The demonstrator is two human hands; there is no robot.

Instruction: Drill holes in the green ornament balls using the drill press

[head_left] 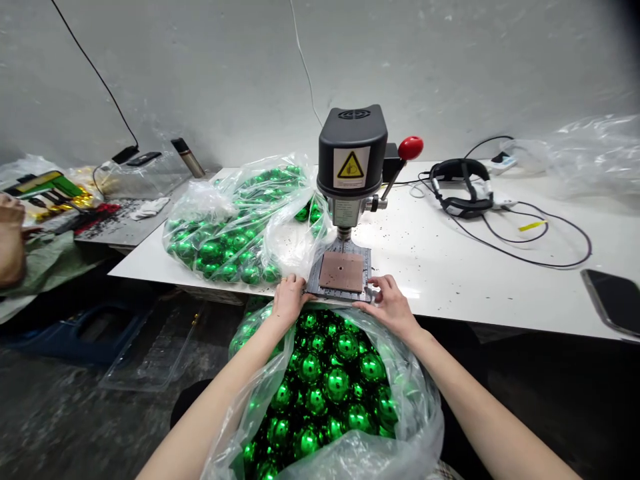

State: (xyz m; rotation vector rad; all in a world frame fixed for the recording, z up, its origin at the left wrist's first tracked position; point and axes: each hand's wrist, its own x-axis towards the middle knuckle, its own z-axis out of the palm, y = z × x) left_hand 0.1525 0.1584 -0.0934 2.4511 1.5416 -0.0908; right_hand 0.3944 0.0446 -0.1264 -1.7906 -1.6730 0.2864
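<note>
A small black bench drill press stands at the table's front edge, its red-knobbed lever raised at the right. On its metal base lies a brown square plate with a small hole. My left hand holds the base's left front corner, and my right hand holds the right front corner, fingers bent around the edge. Below them, an open clear plastic bag full of shiny green balls rests on the lap.
Another bag of green balls lies left of the press. Rightward are a black head strap with cables and a phone. Another person's hand shows at far left, near a bottle and white gloves.
</note>
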